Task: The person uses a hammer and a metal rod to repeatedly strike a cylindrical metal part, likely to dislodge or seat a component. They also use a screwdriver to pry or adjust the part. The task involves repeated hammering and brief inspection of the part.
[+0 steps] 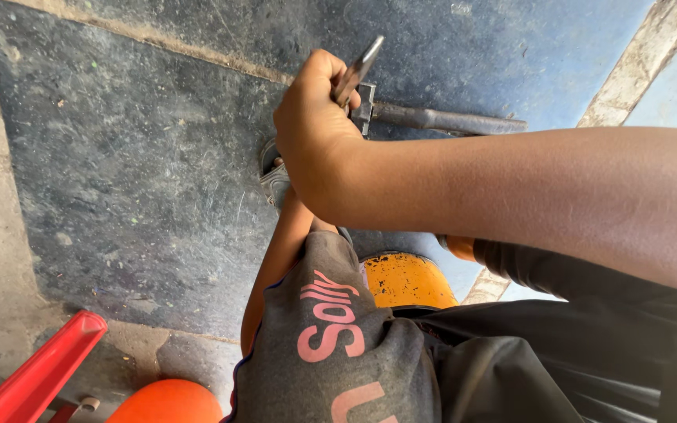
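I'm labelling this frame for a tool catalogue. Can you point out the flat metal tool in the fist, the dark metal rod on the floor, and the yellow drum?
Flat grey metal tool (363, 63): head view, bare blade above fist.
Dark metal rod (448, 121): head view, mid-shaft.
Yellow round drum (405, 280): head view, top face.

Grey metal tool, upright, gripped in fist

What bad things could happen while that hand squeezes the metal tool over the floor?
The right hand is shut tight on a thin metal tool beside a steel bar. If the tool slips, the fingers might hit the bar's square end. The left hand is hidden under the right one by a small metal part, so it might get pinched.
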